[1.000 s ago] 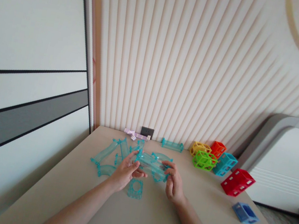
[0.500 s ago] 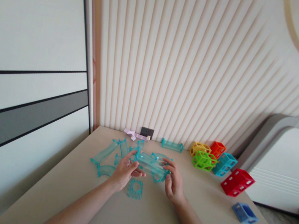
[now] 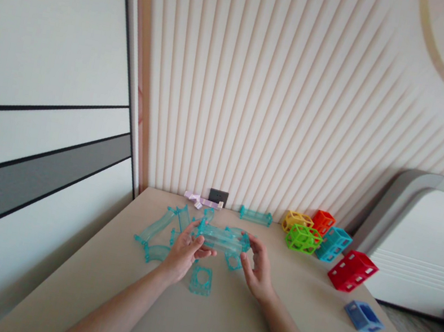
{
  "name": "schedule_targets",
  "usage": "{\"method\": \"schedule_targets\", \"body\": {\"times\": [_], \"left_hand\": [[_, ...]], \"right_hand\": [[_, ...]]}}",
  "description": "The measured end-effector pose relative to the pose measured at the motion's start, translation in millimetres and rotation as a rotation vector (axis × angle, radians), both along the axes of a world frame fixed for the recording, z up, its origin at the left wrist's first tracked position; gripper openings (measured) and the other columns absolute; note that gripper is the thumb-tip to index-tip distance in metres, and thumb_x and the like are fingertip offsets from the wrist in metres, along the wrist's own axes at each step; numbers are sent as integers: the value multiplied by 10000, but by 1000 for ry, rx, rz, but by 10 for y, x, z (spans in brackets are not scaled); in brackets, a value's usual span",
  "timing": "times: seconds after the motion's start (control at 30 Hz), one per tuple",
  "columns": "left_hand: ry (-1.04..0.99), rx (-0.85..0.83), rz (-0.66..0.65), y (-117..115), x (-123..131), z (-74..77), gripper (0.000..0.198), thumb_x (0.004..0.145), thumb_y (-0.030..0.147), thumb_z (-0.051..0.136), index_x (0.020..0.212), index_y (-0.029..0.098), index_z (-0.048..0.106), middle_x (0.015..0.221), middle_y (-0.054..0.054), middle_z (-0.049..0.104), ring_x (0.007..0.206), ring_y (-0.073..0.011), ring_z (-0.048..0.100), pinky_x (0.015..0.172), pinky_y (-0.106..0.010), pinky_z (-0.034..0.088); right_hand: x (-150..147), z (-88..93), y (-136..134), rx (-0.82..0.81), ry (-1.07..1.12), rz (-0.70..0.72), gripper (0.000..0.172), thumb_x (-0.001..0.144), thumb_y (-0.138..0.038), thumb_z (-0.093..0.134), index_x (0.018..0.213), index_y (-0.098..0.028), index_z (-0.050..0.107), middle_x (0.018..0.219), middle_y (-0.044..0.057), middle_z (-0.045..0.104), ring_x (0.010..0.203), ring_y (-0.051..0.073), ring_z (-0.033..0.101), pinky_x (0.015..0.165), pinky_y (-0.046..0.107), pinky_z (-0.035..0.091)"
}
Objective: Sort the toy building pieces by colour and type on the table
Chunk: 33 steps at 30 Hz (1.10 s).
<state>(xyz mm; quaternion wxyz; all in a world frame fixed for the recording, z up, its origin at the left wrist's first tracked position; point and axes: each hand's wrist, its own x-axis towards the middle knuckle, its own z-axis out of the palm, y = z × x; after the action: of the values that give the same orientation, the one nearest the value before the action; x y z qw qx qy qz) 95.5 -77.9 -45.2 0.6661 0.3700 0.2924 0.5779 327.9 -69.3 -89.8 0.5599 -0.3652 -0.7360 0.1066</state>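
Note:
A clear teal plastic track piece point(image 3: 221, 239), long and trough-like with knobbed ends, is held level above the table. My left hand point(image 3: 184, 251) grips its left end, thumb in front and fingers behind and below. At the other end, the thumb and fingers of my right hand point(image 3: 258, 267) close around the right tip. Below it lies a square teal piece with a round hole point(image 3: 200, 280). Another holed teal piece point(image 3: 233, 261) shows partly behind the held track. Several more teal track pieces point(image 3: 156, 225) lie to the left, some hidden behind my left hand.
One straight teal track point(image 3: 256, 216) lies by the wall near a black socket point(image 3: 218, 197) and a light purple strip point(image 3: 202, 201). On the right stand yellow, orange, green and teal frame blocks point(image 3: 303, 239), a red block point(image 3: 353, 271) and a blue one point(image 3: 364, 317).
The held track has turned from sloping down at the right to nearly level. My right hand has moved left and its fingers have closed on the track's right end.

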Motion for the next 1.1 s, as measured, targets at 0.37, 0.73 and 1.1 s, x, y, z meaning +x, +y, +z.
{"method": "schedule_targets", "body": {"times": [0.37, 0.73, 1.1], "left_hand": [[-19, 38, -65, -2, -11, -32, 825, 646, 502, 881, 1348, 243, 534, 704, 23, 709, 718, -207, 764, 679, -252, 601], [26, 102, -24, -29, -9, -46, 812, 776, 535, 774, 1457, 256, 430, 692, 15, 702, 755, -218, 764, 707, -290, 605], [120, 157, -2, 10, -44, -53, 742, 784, 508, 776, 1407, 223, 492, 723, 30, 629, 692, -207, 751, 661, -296, 612]], "right_hand": [[58, -99, 57, -53, 48, -5, 502, 976, -361, 574, 1447, -255, 440, 1336, 154, 632, 1213, 270, 630, 1008, 477, 535], [56, -128, 78, -130, 184, 55, 561, 968, -382, 592, 1489, -283, 409, 1427, 147, 572, 1291, 274, 576, 1070, 532, 470], [87, -42, 65, -278, 371, 83, 560, 925, -420, 652, 1447, -280, 504, 1430, 123, 580, 1308, 301, 561, 1092, 519, 447]]}}
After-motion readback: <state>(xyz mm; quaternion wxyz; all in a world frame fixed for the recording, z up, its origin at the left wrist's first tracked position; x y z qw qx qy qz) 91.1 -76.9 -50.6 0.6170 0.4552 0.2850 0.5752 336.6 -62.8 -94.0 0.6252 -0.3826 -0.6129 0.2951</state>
